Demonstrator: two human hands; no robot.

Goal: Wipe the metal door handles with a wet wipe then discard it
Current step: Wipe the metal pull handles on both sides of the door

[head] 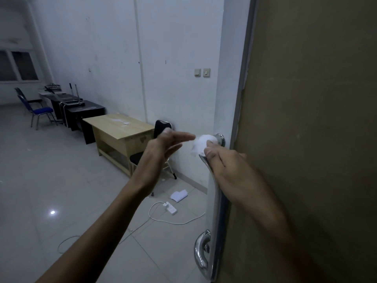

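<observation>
The right hand (222, 160) pinches a bunched white wet wipe (201, 145) against the top end of the long metal door handle (219, 201) at the edge of the brown door (306, 119). The left hand (165, 148) hovers just beside the wipe, fingers straight, holding nothing. Behind it stand a wooden desk (120, 129) and a black chair (161, 127); a white power strip (171, 208) and a paper (179, 195) lie on the floor (51, 180).
</observation>
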